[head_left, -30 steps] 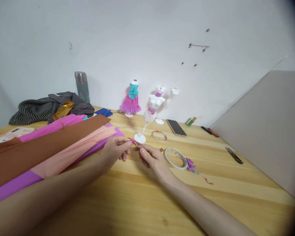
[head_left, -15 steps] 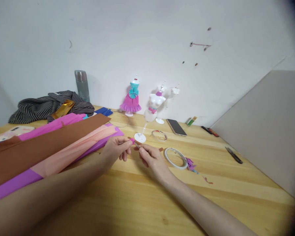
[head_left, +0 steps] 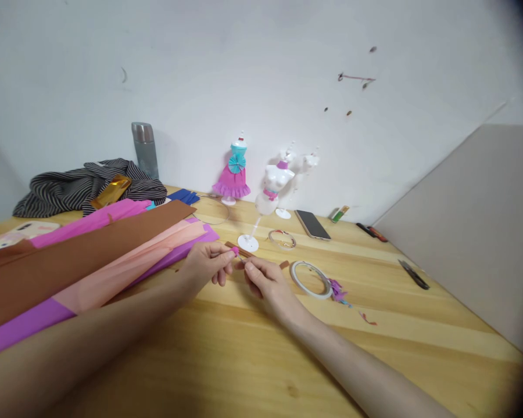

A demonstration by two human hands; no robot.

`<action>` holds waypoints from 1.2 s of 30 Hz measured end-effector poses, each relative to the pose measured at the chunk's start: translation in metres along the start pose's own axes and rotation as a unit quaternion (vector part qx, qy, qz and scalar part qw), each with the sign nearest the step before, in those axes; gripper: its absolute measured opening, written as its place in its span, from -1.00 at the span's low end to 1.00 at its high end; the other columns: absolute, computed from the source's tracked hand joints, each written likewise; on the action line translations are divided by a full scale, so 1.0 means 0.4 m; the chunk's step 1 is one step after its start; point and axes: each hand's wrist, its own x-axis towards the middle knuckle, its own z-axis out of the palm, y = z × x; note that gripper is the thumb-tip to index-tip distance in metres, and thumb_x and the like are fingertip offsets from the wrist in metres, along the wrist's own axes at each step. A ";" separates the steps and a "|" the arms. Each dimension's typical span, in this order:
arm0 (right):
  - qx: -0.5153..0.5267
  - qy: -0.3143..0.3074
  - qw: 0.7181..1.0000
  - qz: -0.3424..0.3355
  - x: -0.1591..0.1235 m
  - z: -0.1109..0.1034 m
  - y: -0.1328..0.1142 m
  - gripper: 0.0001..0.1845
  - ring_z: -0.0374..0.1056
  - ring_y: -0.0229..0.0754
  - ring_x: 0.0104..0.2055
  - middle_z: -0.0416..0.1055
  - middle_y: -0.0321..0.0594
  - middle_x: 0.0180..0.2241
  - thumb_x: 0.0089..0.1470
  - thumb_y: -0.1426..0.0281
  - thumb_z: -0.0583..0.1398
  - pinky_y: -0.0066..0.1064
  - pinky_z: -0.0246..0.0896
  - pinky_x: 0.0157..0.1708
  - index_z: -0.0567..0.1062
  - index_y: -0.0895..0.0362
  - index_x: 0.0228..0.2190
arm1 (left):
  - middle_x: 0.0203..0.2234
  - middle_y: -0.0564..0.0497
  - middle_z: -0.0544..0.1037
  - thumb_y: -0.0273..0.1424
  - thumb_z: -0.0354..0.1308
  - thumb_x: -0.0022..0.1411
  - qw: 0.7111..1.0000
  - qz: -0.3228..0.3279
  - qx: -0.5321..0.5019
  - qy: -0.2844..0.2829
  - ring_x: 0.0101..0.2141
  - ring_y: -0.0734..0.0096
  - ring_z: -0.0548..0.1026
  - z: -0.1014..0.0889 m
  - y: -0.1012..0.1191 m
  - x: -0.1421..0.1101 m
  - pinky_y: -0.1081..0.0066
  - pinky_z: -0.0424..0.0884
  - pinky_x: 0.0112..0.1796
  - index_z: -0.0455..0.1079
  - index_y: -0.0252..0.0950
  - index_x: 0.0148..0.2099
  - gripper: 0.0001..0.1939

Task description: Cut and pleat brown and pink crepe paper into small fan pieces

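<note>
Above the near part of the table, my left hand (head_left: 209,262) pinches a small bright pink piece (head_left: 235,251), perhaps paper, between thumb and fingertips. My right hand (head_left: 265,277) is closed just to its right, around a thin metal tool (head_left: 241,259) whose tip points at the pink piece. Fingers hide most of the tool, so its kind is unclear. Behind the hands stands a small white mannequin (head_left: 275,187) with a purple neck band and pink waist band. A brown strip (head_left: 244,251) lies near its round base.
Left of the hands lie coloured paper sheets (head_left: 91,261) and a striped cloth (head_left: 61,188). A dressed mannequin (head_left: 235,171), a phone (head_left: 312,225) and a flask (head_left: 144,151) stand or lie farther back. On the right are a tape roll (head_left: 294,278) and a cutter knife (head_left: 414,275).
The right hand's tool tip has drawn slightly back from the pink piece. Both hands stay nearly in place, and the view has shifted a little.
</note>
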 end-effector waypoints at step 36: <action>0.174 -0.007 0.981 0.079 -0.005 0.021 0.017 -0.58 -0.19 -0.39 -0.67 -0.01 -0.47 -0.71 0.02 0.02 0.13 -0.46 -0.35 -0.64 0.32 0.14 -0.52 | -0.68 0.12 0.39 -0.20 0.17 0.06 1.000 -0.009 0.011 -0.019 -0.75 0.65 0.30 -0.004 0.001 -0.002 0.58 0.11 -0.70 0.37 -0.36 -0.52 -0.69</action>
